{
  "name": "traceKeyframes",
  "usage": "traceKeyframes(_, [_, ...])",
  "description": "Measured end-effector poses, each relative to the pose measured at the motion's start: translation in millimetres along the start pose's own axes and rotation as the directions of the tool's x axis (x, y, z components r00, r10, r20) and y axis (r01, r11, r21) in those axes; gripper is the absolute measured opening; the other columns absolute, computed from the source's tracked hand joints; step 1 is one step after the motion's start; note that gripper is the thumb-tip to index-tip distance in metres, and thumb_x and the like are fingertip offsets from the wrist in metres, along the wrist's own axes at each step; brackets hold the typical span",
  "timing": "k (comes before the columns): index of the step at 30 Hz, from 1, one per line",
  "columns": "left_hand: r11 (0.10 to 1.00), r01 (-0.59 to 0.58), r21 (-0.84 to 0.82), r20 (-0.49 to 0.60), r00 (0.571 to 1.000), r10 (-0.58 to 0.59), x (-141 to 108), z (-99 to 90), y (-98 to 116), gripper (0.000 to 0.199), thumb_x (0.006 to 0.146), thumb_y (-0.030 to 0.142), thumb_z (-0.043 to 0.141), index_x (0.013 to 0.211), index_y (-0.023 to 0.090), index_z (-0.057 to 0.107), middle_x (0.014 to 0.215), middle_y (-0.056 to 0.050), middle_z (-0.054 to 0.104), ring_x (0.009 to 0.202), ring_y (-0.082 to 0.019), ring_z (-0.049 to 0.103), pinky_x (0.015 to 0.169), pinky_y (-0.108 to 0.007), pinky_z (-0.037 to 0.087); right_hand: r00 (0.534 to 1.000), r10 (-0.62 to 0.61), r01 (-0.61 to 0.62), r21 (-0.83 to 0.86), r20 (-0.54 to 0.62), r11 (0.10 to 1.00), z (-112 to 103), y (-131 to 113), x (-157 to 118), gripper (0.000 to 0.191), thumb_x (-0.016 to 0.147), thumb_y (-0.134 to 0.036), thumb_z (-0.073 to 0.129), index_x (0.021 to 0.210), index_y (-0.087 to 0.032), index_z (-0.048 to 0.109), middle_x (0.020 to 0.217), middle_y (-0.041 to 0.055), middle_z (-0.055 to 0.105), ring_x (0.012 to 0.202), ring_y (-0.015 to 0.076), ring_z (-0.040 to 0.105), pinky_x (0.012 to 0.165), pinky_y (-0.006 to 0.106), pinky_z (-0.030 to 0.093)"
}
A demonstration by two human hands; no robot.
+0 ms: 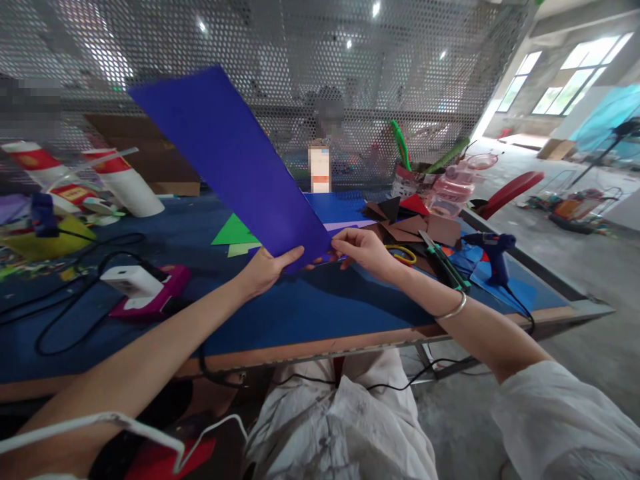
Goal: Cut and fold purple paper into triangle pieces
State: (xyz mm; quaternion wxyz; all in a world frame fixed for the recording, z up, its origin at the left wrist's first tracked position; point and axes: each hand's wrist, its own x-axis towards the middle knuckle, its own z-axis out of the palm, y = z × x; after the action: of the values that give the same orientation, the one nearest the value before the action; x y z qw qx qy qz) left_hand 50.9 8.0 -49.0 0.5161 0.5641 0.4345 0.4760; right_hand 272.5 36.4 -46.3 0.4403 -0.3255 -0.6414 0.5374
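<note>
Indigo paper sheet: held raised above the blue tabletop, at front centre. Long axis slanting from upper left to lower right, far end high at upper left, near end at the hands; broad face toward the camera.

Left hand: closed on the near end, thumb flat on top. Right hand: narrow fingertip pinch at the sheet's lower right corner.

Markings: red-and-white tubes, labels too blurred to read; pink bottle, lettering illegible.

Edges and room: bare tabletop between hands and wooden front edge. Just beside the right hand, yellow loop handle; farther right, green utility knife and blue glue gun. Well left, magenta power strip. Behind, perforated metal panel; gap to the sheet's top impossible to tell.
</note>
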Motion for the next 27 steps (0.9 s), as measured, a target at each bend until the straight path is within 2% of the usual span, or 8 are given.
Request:
traceKeyframes(4, [0.999,0.024,-0.041,0.023,0.999,-0.023,-1.8,-3.3,7.1,0.052,0.068,0.048,0.087,0.112,0.023,0.074,0.109,-0.008,0.08,0.096,-0.031,0.08,0.09,-0.047,0.065,0.999,0.003,0.013,-0.402,0.041,0.915,-21.6,-17.0,2.3,0.021,0.092,-0.04,0.063,0.087,-0.02,0.068,0.081,0.0043,0.075,0.069,0.0161,0.07,0.057,0.026,0.055])
traceKeyframes(5, [0.998,0.024,-0.056,0.018,1.0,-0.023,-1.8,-4.3,8.1,0.051,0.069,0.047,0.087,0.112,0.023,0.074,0.11,-0.008,0.08,0.097,-0.031,0.08,0.091,-0.047,0.065,1.0,-0.009,0.021,-0.594,0.023,0.804,-29.5,-23.2,1.6,0.018,0.095,-0.032,0.057,0.09,-0.019,0.069,0.083,0.006,0.076,0.071,0.0167,0.07,0.062,0.027,0.054])
traceKeyframes(7, [0.996,0.023,-0.085,0.003,1.0,-0.023,-1.3,-5.9,8.7,0.052,0.07,0.046,0.088,0.113,0.022,0.073,0.112,-0.009,0.079,0.099,-0.031,0.08,0.093,-0.048,0.065,0.997,0.057,0.035,-0.957,0.053,0.288,-46.5,-35.9,-1.9,0.018,0.096,-0.02,0.054,0.096,-0.019,0.071,0.098,0.0098,0.079,0.089,0.0204,0.072,0.074,0.029,0.051])
traceKeyframes(12, [0.987,0.005,-0.162,-0.035,0.999,-0.011,0.9,-6.4,8.5,0.049,0.069,0.04,0.092,0.11,0.02,0.075,0.115,-0.008,0.08,0.109,-0.034,0.078,0.098,-0.048,0.065,0.956,0.293,-0.027,-1.0,-0.029,-0.009,-74.4,-49.5,-12.7,0.02,0.083,-0.009,0.065,0.101,-0.012,0.072,0.102,0.022,0.079,0.09,0.0316,0.074,0.064,0.033,0.04])
traceKeyframes(17, [0.972,-0.025,-0.235,-0.079,0.997,0.007,-0.1,-5.0,11.2,0.042,0.071,0.035,0.092,0.105,0.016,0.076,0.115,-0.012,0.08,0.109,-0.035,0.078,0.1,-0.049,0.065,0.93,0.36,-0.04,-0.994,-0.075,-0.103,-70.0,-42.6,-12.9,0.04,0.084,-0.015,0.067,0.124,-0.01,0.064,0.11,0.0239,0.078,0.092,0.0334,0.075,0.061,0.033,0.037])
traceKeyframes(22, [0.955,-0.051,-0.291,-0.136,0.991,0.012,-1.7,-5.6,13.5,0.035,0.071,0.028,0.092,0.1,0.013,0.078,0.112,-0.014,0.081,0.103,-0.035,0.08,0.096,-0.047,0.067,0.96,0.264,-0.062,-0.99,-0.094,-0.127,-62.5,-50.4,-12.6,0.041,0.091,-0.022,0.061,0.129,-0.005,0.059,0.116,0.0272,0.075,0.104,0.0372,0.073,0.071,0.034,0.042])
traceKeyframes(24, [0.949,-0.055,-0.309,-0.149,0.989,0.008,-1.9,-6.4,14.4,0.033,0.071,0.026,0.092,0.097,0.013,0.078,0.111,-0.013,0.081,0.102,-0.034,0.08,0.094,-0.046,0.068,0.98,0.173,-0.083,-0.993,-0.095,-0.078,-60.8,-54.3,-12.6,0.042,0.095,-0.019,0.054,0.135,-0.007,0.057,0.116,0.0245,0.076,0.104,0.0354,0.074,0.074,0.034,0.043])
traceKeyframes(27, [0.95,-0.058,-0.306,-0.144,0.989,0.014,-1.8,-7.7,15.3,0.03,0.073,0.026,0.09,0.097,0.013,0.078,0.112,-0.014,0.082,0.104,-0.035,0.08,0.097,-0.048,0.067,0.997,0.04,-0.067,-0.983,-0.061,0.171,-57.5,-53.1,-10.9,0.046,0.092,-0.015,0.056,0.139,-0.012,0.059,0.109,0.0161,0.079,0.1,0.0292,0.075,0.077,0.031,0.045])
